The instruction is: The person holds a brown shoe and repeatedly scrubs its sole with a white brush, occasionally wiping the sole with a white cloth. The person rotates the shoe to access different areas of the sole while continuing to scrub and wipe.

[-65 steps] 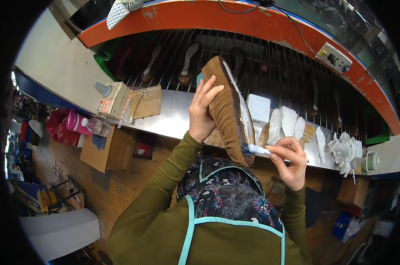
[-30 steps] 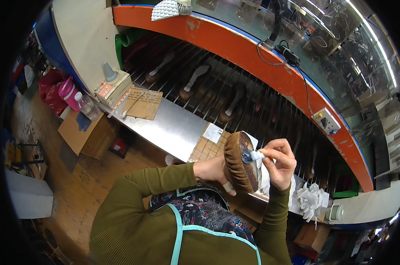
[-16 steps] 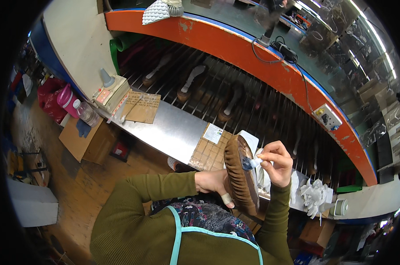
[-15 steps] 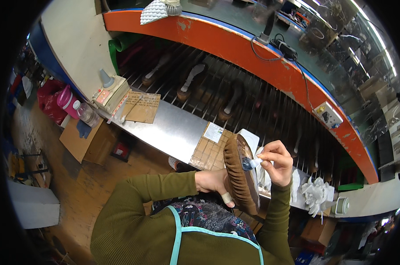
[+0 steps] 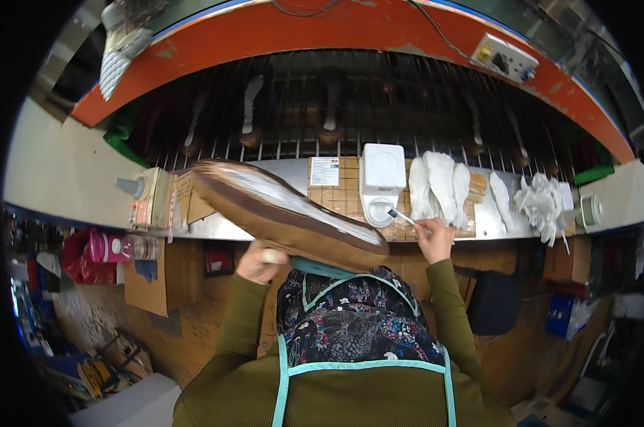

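My left hand [image 5: 260, 263] grips a brown shoe [image 5: 293, 231] from below, its fingers wrapped round the near side. The shoe lies tilted with its underside up; that underside looks white and shiny inside a dark brown rim, and is blurred by motion. In my right hand [image 5: 436, 240] a small white-handled brush [image 5: 404, 216] with a dark tip is pinched. Its tip is over the round cup at the front of a white dispenser [image 5: 384, 171]; whether it touches the cup I cannot tell. A tile-patterned board [image 5: 334, 196] lies under the dispenser.
White sole-shaped pieces [image 5: 443, 186] lie right of the dispenser, beside a crumpled white bundle [image 5: 540, 206]. Behind the metal ledge [image 5: 265, 171], several shoes [image 5: 251, 114] rest on dark rollers below an orange arch [image 5: 293, 35]. A cardboard box [image 5: 183, 274] stands lower left.
The brush has left the shoe's underside and moved to the dispenser cup. My left hand has swung the shoe from upright to lying across to the left. The view has turned.
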